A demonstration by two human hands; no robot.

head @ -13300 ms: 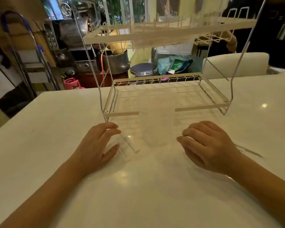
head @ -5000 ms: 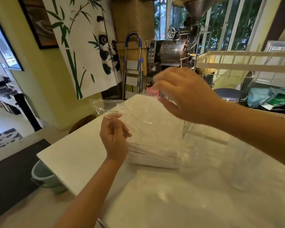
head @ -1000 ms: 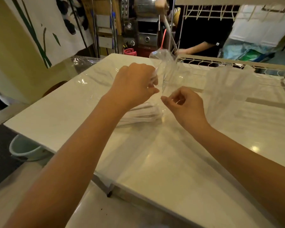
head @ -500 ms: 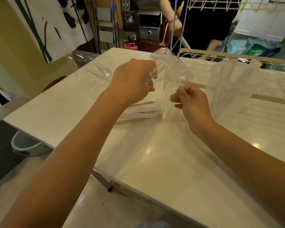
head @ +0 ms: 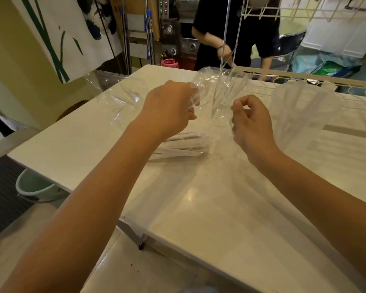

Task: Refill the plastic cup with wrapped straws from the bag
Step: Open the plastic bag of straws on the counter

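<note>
A clear plastic bag [head: 218,92] stands crumpled on the white table [head: 199,208], its mouth raised. White wrapped straws [head: 184,144] lie in its lower end, flat on the table. My left hand [head: 169,108] grips the bag's left edge near the mouth. My right hand [head: 251,121] pinches the bag's right edge with curled fingers. A tall clear plastic cup [head: 304,117] stands to the right of my right hand with several wrapped straws upright in it.
A white wire rack [head: 304,78] stands behind the cup, its upper shelf overhead. Loose clear plastic [head: 110,89] lies at the table's far left corner. A person in black [head: 251,34] stands beyond the table. A pale bucket [head: 36,187] sits on the floor at left.
Both hands have stayed on the bag's mouth, and my right hand has moved slightly right, spreading it. The person behind has stepped to the middle of the view.
</note>
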